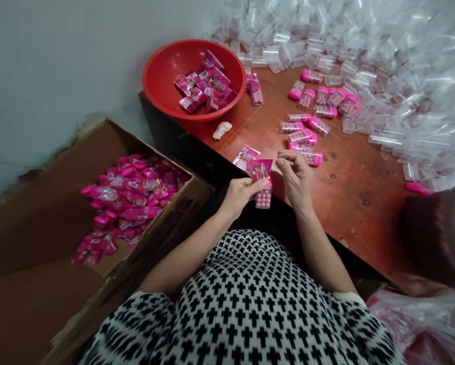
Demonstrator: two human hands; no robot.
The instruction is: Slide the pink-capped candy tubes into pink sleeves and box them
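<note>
My left hand [239, 196] grips a small clear candy bottle [263, 199] filled with pink balls, held over the table's near edge. A printed pink wrapper sleeve [264, 166] covers its upper end and sticks up past it. Just to the right, my right hand [299, 180] is raised with loosely bent fingers, apart from the bottle, and no object shows in it. Behind the bottle, flat pink wrapper sleeves [246, 157] lie on the wooden table [341, 187].
Pink-capped candy bottles [320, 125] lie farther back, before a large heap of clear empty containers [417, 96]. A red bowl [154, 83] holds wrappers. At left, a cardboard box [52, 223] contains wrapped bottles [132, 192]. A dark bucket [432, 228] stands at right.
</note>
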